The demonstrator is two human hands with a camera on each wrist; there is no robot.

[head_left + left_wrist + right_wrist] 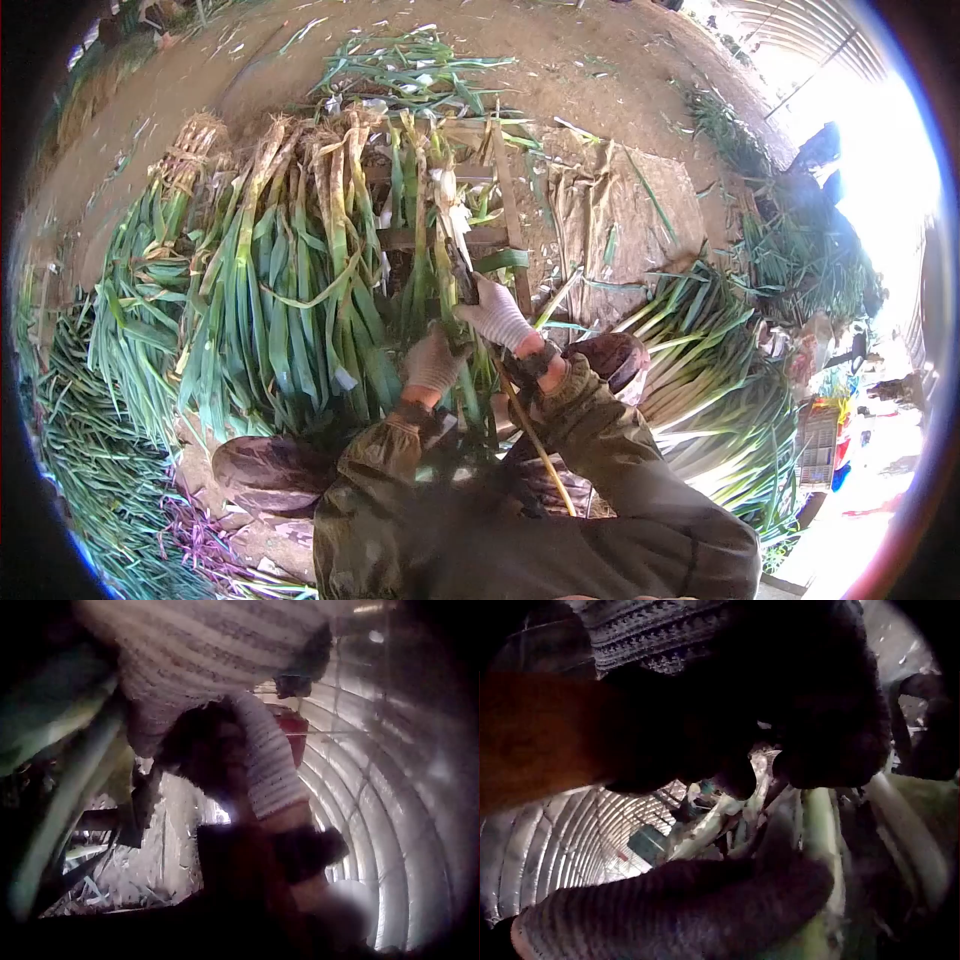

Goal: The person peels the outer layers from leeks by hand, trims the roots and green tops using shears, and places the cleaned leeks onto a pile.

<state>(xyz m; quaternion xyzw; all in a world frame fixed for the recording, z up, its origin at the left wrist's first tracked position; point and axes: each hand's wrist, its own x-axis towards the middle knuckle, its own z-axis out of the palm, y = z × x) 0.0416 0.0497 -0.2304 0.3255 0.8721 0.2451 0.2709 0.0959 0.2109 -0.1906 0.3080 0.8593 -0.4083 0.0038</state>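
A single leek stalk (452, 225) is being held upright-ish in front of the person, over the wooden rack (505, 200) in the middle of the dirt floor. It's gripped higher up by the gloved right hand (497, 315), fingers wrapped round it, and lower down by the gloved left hand (433, 362), also curled round the green leaves. Big leek bundles (260, 290) are laid out just left, more leeks (710, 360) piled to the right.
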